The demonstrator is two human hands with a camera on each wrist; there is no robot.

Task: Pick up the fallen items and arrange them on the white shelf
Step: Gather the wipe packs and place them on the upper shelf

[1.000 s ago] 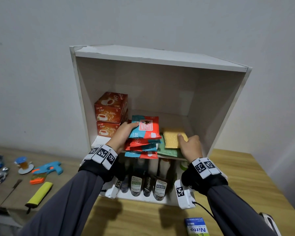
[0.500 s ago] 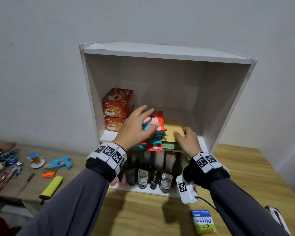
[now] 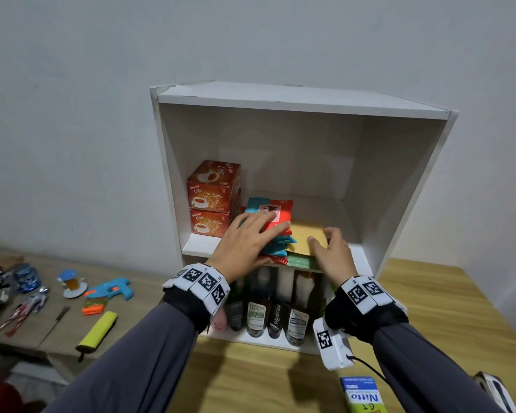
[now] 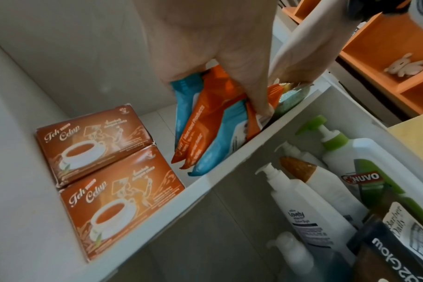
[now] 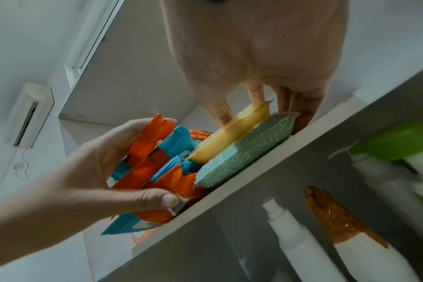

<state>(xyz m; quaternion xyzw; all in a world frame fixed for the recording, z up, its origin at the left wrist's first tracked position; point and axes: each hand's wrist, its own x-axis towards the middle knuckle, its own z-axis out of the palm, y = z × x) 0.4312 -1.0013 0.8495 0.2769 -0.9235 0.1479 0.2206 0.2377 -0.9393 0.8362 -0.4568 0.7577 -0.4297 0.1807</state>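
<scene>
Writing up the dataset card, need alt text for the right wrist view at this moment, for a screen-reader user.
Seen from below the right hand, its fingers curl around a yellow sponge lying on a green sponge at the front edge of the white shelf. Beside them, the left hand grips a stack of orange and blue packets. Pump bottles stand in the compartment below.

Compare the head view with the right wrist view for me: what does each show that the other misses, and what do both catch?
Head view only: the two stacked tea boxes at the upper compartment's left, the Nitto box on the wooden table, and toys on the side bench.

Right wrist view only: the left hand's thumb under the stack's front edge, and a wall air conditioner.

Both: the left hand gripping the red and blue packets, the right hand on the yellow sponge atop the green sponge, the white shelf, and the bottles below.
</scene>
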